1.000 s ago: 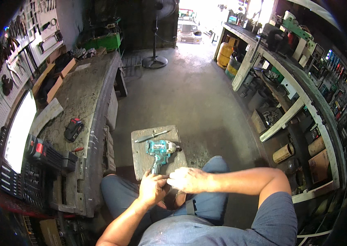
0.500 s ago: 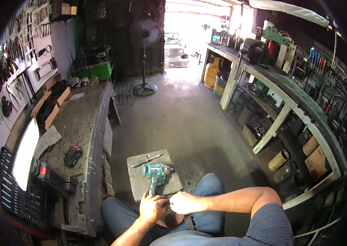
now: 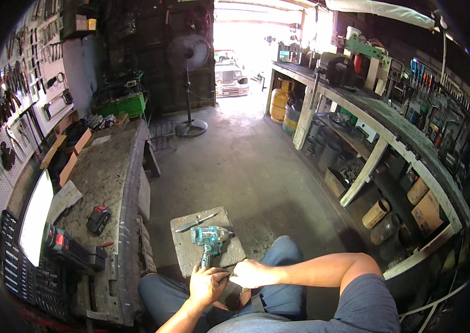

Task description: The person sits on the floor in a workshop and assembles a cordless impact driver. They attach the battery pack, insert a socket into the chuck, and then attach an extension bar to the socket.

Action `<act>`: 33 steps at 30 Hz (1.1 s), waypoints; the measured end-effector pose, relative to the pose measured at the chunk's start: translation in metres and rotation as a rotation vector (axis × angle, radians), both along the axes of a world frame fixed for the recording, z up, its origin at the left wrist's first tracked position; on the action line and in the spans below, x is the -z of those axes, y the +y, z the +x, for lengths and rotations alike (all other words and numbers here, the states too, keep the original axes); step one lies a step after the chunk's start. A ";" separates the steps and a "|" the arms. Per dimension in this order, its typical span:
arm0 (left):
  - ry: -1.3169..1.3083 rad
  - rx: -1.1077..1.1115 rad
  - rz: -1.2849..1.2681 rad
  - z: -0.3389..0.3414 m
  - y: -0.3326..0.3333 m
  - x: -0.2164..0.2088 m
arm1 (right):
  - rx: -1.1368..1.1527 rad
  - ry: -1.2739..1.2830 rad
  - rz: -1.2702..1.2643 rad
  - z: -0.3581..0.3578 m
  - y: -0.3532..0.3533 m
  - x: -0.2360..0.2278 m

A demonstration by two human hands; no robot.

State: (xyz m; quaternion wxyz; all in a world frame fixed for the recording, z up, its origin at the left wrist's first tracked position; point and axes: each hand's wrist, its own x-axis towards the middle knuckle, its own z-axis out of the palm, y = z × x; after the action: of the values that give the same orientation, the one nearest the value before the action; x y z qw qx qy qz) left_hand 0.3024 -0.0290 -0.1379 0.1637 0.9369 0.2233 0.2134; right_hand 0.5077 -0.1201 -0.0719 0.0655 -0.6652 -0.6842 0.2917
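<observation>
A workshop: a worn bench point(image 3: 107, 183) along the left under a tool wall point(image 3: 18, 105), shelves point(image 3: 390, 139) on the right, a fan point(image 3: 189, 83) near the bright doorway. On a small block point(image 3: 188, 244) in front of the seated person's knees stands a teal drill point(image 3: 210, 241), a flat tool point(image 3: 196, 223) behind it. The left hand point(image 3: 207, 284) grips the drill's base. The right hand point(image 3: 251, 273) is closed just beside it; what it pinches is too small to tell.
</observation>
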 end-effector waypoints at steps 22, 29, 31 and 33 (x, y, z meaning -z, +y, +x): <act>-0.010 -0.018 -0.036 0.000 0.003 -0.002 | -0.120 -0.062 -0.042 -0.009 0.003 -0.018; -0.030 -0.015 -0.032 0.000 0.003 0.002 | -0.390 -0.216 0.400 0.000 0.001 0.008; -0.020 -0.024 -0.035 0.000 0.004 0.005 | -0.539 -0.334 0.527 0.006 0.006 0.000; -0.041 -0.024 -0.048 0.002 0.006 0.006 | -0.372 -0.290 0.336 0.006 0.007 -0.014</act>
State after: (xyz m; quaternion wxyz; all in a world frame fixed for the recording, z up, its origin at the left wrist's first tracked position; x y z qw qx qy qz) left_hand 0.3042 -0.0234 -0.1444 0.1880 0.9254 0.2361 0.2291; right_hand 0.5138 -0.1135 -0.0581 0.0215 -0.5431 -0.8353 0.0830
